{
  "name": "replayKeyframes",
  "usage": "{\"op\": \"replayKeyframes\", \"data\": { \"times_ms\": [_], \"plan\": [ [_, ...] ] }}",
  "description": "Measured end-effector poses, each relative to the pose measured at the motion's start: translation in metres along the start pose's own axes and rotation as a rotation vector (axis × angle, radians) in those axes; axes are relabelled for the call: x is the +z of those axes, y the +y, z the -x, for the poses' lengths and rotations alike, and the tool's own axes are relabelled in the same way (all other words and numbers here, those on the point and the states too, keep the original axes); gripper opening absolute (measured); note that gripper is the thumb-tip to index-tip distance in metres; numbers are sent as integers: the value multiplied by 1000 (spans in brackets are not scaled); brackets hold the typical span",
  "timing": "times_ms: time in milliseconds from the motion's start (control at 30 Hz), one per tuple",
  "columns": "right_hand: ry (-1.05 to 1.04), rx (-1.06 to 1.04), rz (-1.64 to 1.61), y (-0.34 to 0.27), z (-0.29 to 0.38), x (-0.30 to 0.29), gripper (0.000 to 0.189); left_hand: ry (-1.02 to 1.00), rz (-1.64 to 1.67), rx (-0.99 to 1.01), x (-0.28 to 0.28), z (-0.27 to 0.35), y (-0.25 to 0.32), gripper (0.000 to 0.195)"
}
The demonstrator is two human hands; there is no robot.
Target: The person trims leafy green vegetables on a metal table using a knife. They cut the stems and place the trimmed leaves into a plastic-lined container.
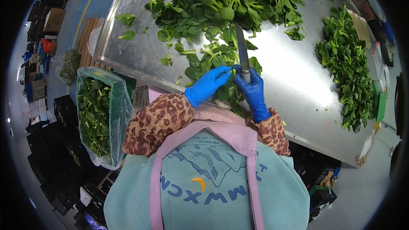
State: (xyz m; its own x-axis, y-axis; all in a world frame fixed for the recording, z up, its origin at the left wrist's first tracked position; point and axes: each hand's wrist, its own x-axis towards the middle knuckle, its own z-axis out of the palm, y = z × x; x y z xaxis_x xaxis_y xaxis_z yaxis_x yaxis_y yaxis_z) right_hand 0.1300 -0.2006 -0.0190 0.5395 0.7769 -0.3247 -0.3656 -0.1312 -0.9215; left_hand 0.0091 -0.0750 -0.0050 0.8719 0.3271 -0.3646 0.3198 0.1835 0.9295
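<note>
My right hand point(252, 91), in a blue glove, is closed around the handle of a knife point(242, 46). Its blade points away from me toward the big heap of leafy greens point(223, 9). My left hand point(209, 84), also gloved in blue, has its fingertips together at the stem of a leafy green point(227, 91), close to the right thumb. The leaves of this piece hang between the hands, toward my apron. Just beyond the hands, a smaller cluster of cut greens point(214, 56) lies on the metal table point(287, 67).
Another long pile of greens point(346, 70) lines the table's right side. Left of the table stands a plastic-lined green crate point(110, 124) holding greens. Loose leaves point(126, 19) and trimmed bits dot the metal. Dark crates point(48, 156) are stacked on the floor at left.
</note>
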Motion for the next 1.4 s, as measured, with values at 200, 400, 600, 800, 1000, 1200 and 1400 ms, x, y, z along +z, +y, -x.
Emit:
{"op": "replayKeyframes", "data": {
  "times_ms": [200,400,600,800,1000,1200,1400],
  "plan": [
    [-7,-254,237,11,-3,2,24,91,-204,-75,1,-4,-11,35],
    [41,157,-137,2,-4,-3,17,48,-210,-41,4,-2,-11,33],
    [202,83,121,-4,-15,-31,26,28,78,-11,-3,-5,-7,25],
    [24,94,440,10,-9,-31,34,126,249,-23,-3,-4,-7,20],
    [-43,82,756,19,-8,-17,32,198,73,72,-10,-5,-18,15],
    [28,79,240,8,-8,-19,24,195,41,35,-3,-3,-7,23],
    [27,32,80,-3,-2,-8,24,95,38,-18,3,-5,-8,34]
  ]
}}
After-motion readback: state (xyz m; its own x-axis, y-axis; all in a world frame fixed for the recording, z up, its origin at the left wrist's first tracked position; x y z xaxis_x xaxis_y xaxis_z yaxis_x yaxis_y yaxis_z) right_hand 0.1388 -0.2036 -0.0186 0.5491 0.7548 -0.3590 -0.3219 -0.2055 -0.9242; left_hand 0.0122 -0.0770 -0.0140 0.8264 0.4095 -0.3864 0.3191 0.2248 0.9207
